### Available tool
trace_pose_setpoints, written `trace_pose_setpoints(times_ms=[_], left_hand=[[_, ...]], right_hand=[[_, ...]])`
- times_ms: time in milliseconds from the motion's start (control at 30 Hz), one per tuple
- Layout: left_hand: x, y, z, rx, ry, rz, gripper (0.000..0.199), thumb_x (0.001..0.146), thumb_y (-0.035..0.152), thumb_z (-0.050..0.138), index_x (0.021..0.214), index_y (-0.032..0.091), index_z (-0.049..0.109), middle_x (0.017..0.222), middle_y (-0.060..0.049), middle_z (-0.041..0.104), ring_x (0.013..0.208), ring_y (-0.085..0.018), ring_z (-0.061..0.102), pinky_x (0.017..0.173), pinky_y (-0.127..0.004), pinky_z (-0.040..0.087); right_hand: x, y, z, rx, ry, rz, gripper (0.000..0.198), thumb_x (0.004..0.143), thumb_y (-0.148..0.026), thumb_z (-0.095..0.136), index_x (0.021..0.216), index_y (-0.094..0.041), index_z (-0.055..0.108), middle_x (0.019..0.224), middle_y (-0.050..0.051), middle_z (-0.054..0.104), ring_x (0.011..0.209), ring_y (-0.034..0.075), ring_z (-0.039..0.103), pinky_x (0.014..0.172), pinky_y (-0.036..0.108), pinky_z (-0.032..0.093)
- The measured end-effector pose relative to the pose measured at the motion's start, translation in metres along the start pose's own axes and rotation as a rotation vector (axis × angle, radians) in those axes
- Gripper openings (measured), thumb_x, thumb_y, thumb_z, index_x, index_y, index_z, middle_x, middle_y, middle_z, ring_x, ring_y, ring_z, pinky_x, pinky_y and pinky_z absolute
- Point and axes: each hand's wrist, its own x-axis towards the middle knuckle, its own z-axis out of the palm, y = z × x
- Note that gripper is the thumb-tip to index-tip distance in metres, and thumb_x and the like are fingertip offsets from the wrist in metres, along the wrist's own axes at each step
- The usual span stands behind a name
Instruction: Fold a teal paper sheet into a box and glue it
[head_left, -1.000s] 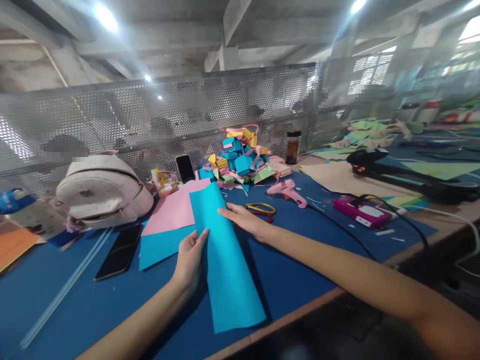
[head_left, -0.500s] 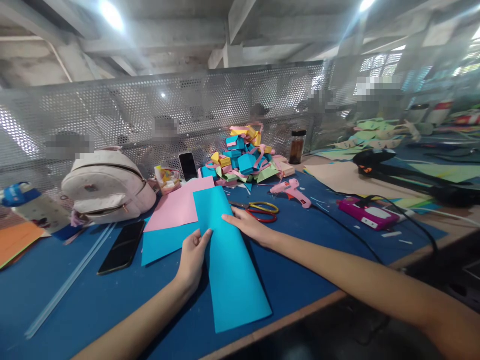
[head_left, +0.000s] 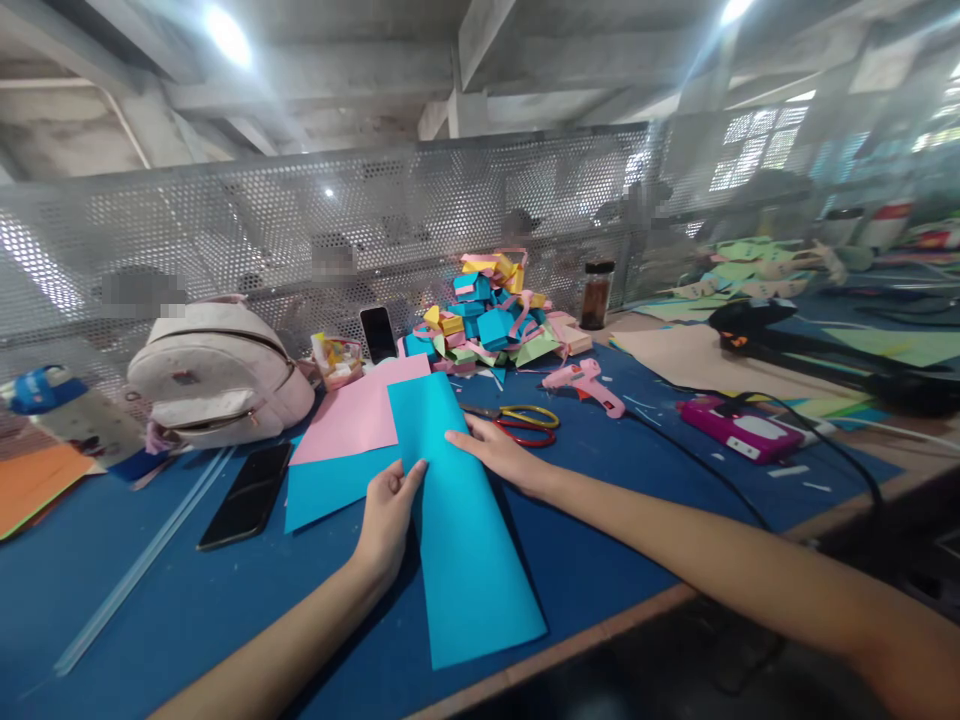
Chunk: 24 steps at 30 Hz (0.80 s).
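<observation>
A folded sheet of blue paper (head_left: 469,540) is held between my two hands above the table near its front edge. My left hand (head_left: 391,505) pinches its left edge, thumb on top and fingers curled. My right hand (head_left: 499,452) grips the right edge, with the thumb on the front and the other fingers partly hidden behind the fold. Just beyond my right hand lie scissors (head_left: 531,415) with one yellow and one red handle. Pink paper (head_left: 352,420) lies over another blue sheet (head_left: 330,490) to the left of the held paper.
Colourful folded paper pieces (head_left: 491,325) are heaped at the back. A pink glue gun (head_left: 589,385), a purple device (head_left: 739,430) and a brown jar (head_left: 596,295) are to the right. Leftward are a black phone (head_left: 247,495), a white backpack (head_left: 217,375) and clear strips (head_left: 142,565).
The view has shifted very slightly. Both hands keep the same hold on the blue paper.
</observation>
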Motion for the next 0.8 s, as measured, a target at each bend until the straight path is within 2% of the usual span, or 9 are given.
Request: trace_pose_setpoints(times_ms=[567, 800], left_hand=[[-0.0033, 0.0024, 0.003, 0.012, 0.078, -0.019, 0.026, 0.094, 0.035, 0.06, 0.109, 0.014, 0.061, 0.102, -0.004, 0.065, 0.082, -0.017, 0.065, 0.07, -0.033, 0.057], [-0.0039, 0.0036, 0.0038, 0.042, 0.053, 0.016, 0.023, 0.094, 0.035, 0.06, 0.1, 0.013, 0.062, 0.087, 0.0, 0.063, 0.066, -0.011, 0.061, 0.058, -0.025, 0.053]], right_hand=[[0.0007, 0.0012, -0.0016, 0.002, -0.008, 0.003, 0.049, 0.082, -0.049, 0.069, 0.121, -0.022, 0.06, 0.116, 0.006, 0.069, 0.103, 0.025, 0.065, 0.087, 0.038, 0.054], [0.0001, 0.0, -0.0004, 0.005, -0.002, 0.004, 0.051, 0.081, -0.05, 0.069, 0.123, -0.022, 0.059, 0.116, 0.006, 0.068, 0.105, 0.026, 0.065, 0.089, 0.039, 0.054]])
